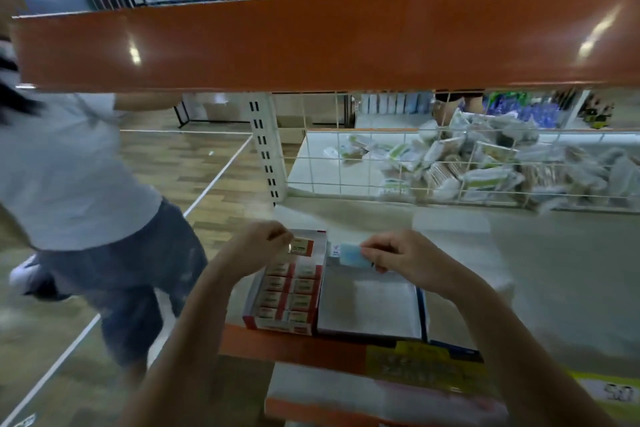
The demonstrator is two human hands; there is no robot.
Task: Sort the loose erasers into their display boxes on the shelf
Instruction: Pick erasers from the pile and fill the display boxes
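Note:
Two display boxes stand side by side at the shelf's front edge. The red box (250, 310) on the left holds rows of red-sleeved erasers. My left hand (258, 246) pinches one red-sleeved eraser (300, 247) over that box's far end. The white box (367, 302) on the right looks nearly bare inside. My right hand (401, 258) pinches a light blue eraser (351, 255) over the far end of the white box.
The grey shelf board (536, 270) stretches to the right. An orange beam (329, 42) crosses overhead. A wire grid (381, 163) backs the shelf, with a heap of packets (485, 163) behind it. A person in a grey shirt (69, 177) stands close at the left.

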